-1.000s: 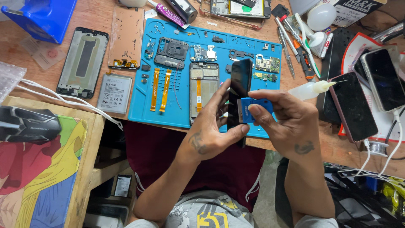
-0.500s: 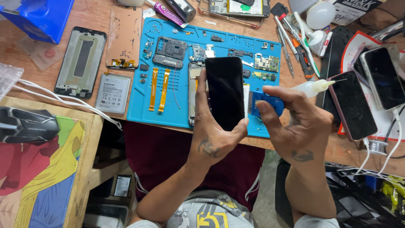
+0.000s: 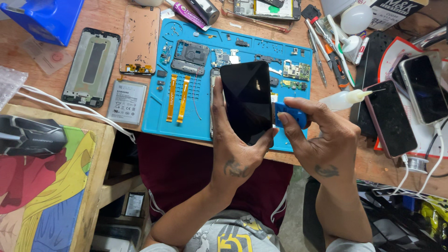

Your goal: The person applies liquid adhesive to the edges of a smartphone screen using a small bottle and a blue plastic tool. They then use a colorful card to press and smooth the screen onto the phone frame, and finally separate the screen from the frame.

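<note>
My left hand (image 3: 235,151) grips a black phone screen panel (image 3: 247,100), glass face up, held above the blue repair mat (image 3: 158,119). My right hand (image 3: 317,135) pinches a small blue plastic tool (image 3: 291,113) against the panel's right edge. On the mat lie two orange flex cables (image 3: 178,97), a dark mid-frame plate (image 3: 190,57), small circuit boards (image 3: 297,71) and loose screws. Part of a phone body shows under the panel at its left.
A phone frame (image 3: 91,65), a back cover (image 3: 139,39) and a battery (image 3: 127,101) lie left of the mat. A white squeeze bottle (image 3: 343,99), tweezers and screwdrivers (image 3: 322,42), and two phones (image 3: 389,119) (image 3: 424,88) sit right. White cable (image 3: 70,109) crosses the left edge.
The panel has turned from edge-on to face-up in my left hand. My right hand with the blue tool has stayed at its right edge.
</note>
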